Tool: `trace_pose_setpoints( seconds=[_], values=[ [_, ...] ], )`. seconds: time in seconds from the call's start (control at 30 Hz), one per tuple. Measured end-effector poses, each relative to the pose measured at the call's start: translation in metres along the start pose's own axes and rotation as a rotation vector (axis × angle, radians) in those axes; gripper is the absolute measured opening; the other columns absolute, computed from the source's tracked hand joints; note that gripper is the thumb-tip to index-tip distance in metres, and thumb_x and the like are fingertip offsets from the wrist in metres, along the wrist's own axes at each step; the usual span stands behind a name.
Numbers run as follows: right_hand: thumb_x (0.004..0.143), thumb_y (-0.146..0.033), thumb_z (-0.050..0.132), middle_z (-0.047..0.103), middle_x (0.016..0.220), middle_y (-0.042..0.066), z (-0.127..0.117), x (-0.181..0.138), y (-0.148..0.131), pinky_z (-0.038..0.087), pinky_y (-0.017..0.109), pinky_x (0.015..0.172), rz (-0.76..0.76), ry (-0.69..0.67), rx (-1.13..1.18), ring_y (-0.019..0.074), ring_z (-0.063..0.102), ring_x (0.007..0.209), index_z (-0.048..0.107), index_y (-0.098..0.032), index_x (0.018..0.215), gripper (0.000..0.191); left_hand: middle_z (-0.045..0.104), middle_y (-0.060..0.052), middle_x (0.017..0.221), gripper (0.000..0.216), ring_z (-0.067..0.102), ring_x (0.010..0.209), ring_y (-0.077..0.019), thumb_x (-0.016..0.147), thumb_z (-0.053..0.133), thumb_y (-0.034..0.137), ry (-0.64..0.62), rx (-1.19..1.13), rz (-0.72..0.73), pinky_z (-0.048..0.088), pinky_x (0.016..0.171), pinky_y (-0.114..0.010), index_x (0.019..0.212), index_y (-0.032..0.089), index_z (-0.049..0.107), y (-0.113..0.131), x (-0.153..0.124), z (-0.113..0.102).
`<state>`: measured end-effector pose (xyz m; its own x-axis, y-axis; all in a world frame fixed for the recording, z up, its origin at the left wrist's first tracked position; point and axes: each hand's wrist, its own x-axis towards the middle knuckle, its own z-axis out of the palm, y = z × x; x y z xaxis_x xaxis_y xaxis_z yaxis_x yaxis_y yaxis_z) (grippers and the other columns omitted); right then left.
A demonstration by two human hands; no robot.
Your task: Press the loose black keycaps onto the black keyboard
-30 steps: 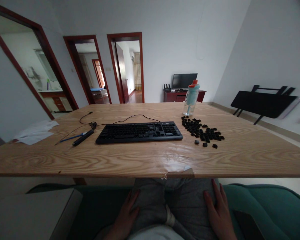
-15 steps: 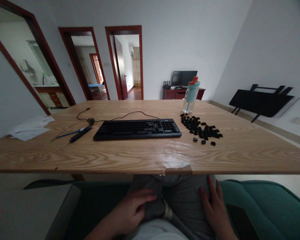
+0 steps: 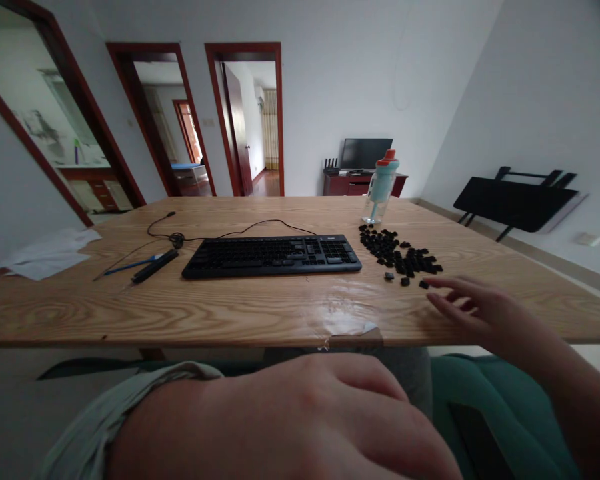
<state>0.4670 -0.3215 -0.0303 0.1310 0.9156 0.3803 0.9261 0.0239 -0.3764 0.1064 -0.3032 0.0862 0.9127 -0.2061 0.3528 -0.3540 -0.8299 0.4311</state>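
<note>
A black keyboard lies in the middle of the wooden table. To its right is a heap of several loose black keycaps. My right hand hovers over the table's front right part, fingers spread and empty, fingertips just short of the nearest keycaps. My left hand is raised close to the camera, large and blurred, back of the hand towards me; its fingers curve down and what is under them is hidden.
A teal bottle with a red cap stands behind the keycaps. A blue pen and a black tool lie left of the keyboard beside its cable. White paper sits at the far left. Green sofa below.
Both hands rose from my lap. The right hand reached forward over the table towards the keycaps; the left came up close to the camera.
</note>
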Motion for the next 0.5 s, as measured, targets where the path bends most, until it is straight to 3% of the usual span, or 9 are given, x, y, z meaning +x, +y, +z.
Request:
trace_pose_setpoints(
  seconds=[0.17,0.3,0.4,0.5],
  values=[
    [0.091,-0.055,0.049,0.07,0.109,0.013,0.015,0.038,0.002,0.053,0.037,0.069,-0.087,-0.027,-0.247,0.0212,0.066,0.07,0.068,-0.02,0.128,0.055,0.075,0.003,0.109,0.035,0.069,0.088,-0.0182,0.093,0.049,0.037,0.118,0.114,-0.087,0.057,0.082,-0.03,0.123,0.045,0.066,-0.013,-0.016,0.02],
    [0.09,-0.053,0.051,0.073,0.101,0.013,0.025,0.058,-0.01,0.051,0.038,0.074,-0.107,-0.099,-0.327,0.0267,0.067,0.082,0.075,-0.019,0.116,0.049,0.075,-0.001,0.109,0.026,0.069,0.082,-0.0184,0.088,0.057,0.03,0.22,0.358,-0.116,0.056,0.081,-0.035,0.107,0.035,0.073,-0.052,-0.026,-0.01],
    [0.088,-0.045,0.055,0.075,0.088,0.011,0.032,0.075,-0.021,0.049,0.035,0.067,-0.103,-0.198,-0.378,0.0259,0.067,0.077,0.08,-0.02,0.097,0.036,0.075,-0.007,0.097,0.026,0.068,0.087,-0.0192,0.086,0.058,0.028,0.56,0.563,-0.323,0.054,0.081,-0.034,0.106,0.022,0.073,-0.106,-0.05,-0.047],
    [0.086,-0.035,0.056,0.075,0.085,0.008,0.037,0.085,-0.035,0.048,0.033,0.064,-0.116,-0.248,-0.331,0.0234,0.067,0.072,0.08,-0.023,0.094,0.028,0.073,-0.007,0.091,0.031,0.065,0.079,-0.016,0.084,0.057,0.026,0.832,0.637,-0.578,0.052,0.072,-0.027,0.109,0.015,0.071,-0.158,-0.085,-0.072]
  ],
)
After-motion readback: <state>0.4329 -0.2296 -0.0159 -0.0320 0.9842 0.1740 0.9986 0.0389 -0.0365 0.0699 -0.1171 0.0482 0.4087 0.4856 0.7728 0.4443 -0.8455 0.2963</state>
